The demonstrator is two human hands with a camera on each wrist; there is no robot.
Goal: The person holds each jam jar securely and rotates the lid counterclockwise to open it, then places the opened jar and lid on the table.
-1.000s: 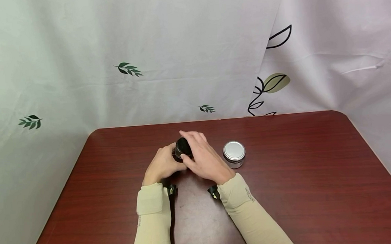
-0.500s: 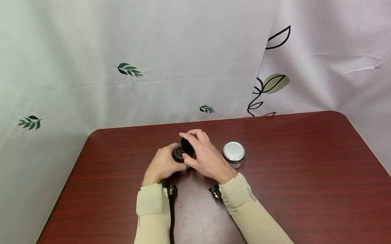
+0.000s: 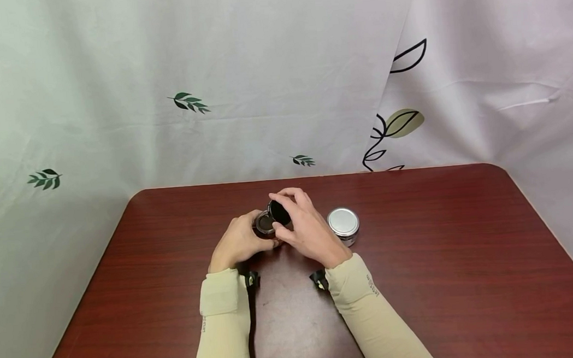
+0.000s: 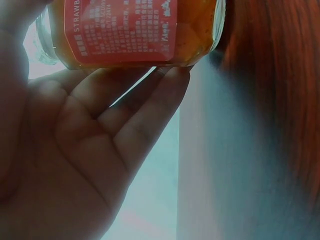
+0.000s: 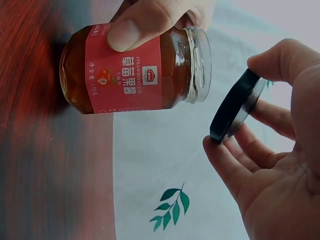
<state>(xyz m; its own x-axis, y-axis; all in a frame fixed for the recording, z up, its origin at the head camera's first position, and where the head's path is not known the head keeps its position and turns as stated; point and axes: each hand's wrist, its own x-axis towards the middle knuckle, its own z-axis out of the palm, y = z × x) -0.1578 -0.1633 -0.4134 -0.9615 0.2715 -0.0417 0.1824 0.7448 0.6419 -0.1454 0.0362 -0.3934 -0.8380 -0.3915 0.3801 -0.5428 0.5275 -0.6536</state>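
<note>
A glass jar of strawberry jam (image 5: 125,75) with a red label stands on the table, its threaded mouth uncovered. My left hand (image 3: 241,241) grips the jar round its side; in the left wrist view the fingers wrap behind the label (image 4: 120,30). Between thumb and fingers my right hand (image 3: 306,230) pinches the black lid (image 5: 235,107) by its edge. The lid is tilted and apart from the jar's rim, just to its right in the head view.
A second jar with a silver lid (image 3: 343,222) stands on the reddish-brown wooden table (image 3: 445,279), close to the right of my right hand. A white curtain (image 3: 260,65) with leaf prints hangs behind the table's far edge.
The black lid has come off the jar's mouth, tilting up and moving right with my right hand. My left hand keeps its hold on the jar in the same place.
</note>
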